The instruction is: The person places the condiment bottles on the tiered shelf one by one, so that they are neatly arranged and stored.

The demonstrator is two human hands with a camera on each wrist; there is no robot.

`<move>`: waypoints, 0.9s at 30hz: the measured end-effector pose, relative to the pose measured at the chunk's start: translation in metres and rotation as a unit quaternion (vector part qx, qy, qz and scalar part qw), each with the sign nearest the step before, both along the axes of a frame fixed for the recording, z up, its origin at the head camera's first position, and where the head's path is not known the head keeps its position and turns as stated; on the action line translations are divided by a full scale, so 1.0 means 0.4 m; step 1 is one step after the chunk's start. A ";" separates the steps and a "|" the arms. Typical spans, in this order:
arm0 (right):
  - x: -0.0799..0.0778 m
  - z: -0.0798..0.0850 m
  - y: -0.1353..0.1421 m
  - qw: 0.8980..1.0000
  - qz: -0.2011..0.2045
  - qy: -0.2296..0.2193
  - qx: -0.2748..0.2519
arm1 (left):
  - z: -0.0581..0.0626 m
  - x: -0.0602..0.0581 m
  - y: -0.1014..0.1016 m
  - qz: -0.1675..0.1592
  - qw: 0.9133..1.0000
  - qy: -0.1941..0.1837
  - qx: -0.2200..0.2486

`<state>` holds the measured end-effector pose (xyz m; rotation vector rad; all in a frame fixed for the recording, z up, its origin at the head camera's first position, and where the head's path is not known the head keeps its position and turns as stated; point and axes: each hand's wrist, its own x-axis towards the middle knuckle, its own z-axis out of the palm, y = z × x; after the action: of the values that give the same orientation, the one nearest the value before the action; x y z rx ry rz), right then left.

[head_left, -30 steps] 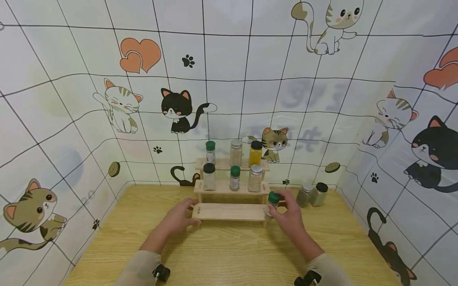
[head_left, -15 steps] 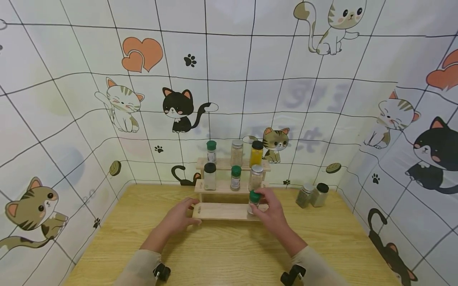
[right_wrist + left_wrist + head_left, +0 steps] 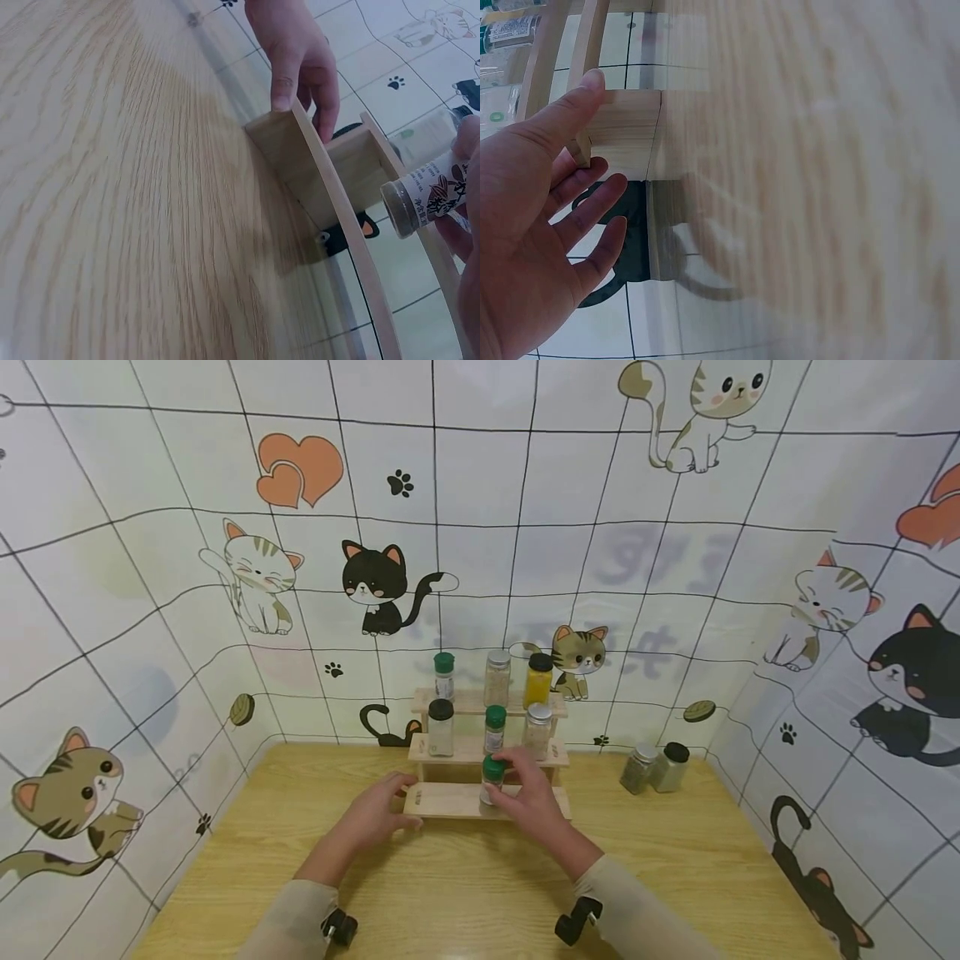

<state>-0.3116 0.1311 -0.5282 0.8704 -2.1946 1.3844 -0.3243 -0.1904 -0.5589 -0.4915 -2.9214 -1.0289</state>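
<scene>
My right hand (image 3: pixel 534 797) pinches a small green-capped spice jar (image 3: pixel 492 773) over the lowest board (image 3: pixel 450 802) of a three-tier wooden rack. In the right wrist view the jar (image 3: pixel 431 195) is labelled, and a gap shows between its base and the board (image 3: pixel 334 184). At the rack's left end, my left hand (image 3: pixel 375 814) grips the lowest board. The left wrist view shows the left thumb on one face of that board and the fingers (image 3: pixel 592 225) spread past its end, some loosely bent.
The middle tier holds a black-capped jar (image 3: pixel 440 731), a green-capped jar (image 3: pixel 495 727) and a silver-capped jar (image 3: pixel 537 733). On top stand green-capped (image 3: pixel 444 677), pale (image 3: pixel 497 678) and yellow (image 3: pixel 537 681) jars. Two more jars (image 3: pixel 638 770) stand on the table to the right.
My right hand has carried the green-capped jar leftward, from the rack's right end to over the middle of the lowest board. My left hand has stayed at the left end.
</scene>
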 end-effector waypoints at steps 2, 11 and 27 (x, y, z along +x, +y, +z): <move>-0.007 0.003 -0.018 1.000 0.007 -0.006 0.000 | 0.001 -0.001 0.000 -0.003 1.000 0.000 -0.001; -0.025 0.002 -0.095 0.999 0.047 -0.016 0.005 | 0.000 -0.005 0.002 -0.001 1.000 -0.002 -0.007; -0.050 -0.015 -0.190 0.996 0.086 -0.022 0.009 | 0.000 -0.006 0.001 -0.003 1.000 -0.001 -0.011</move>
<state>-0.3314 0.0552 -0.5340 1.0674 -2.2119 1.4761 -0.3265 -0.1899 -0.5590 -0.4994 -2.9370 -0.9992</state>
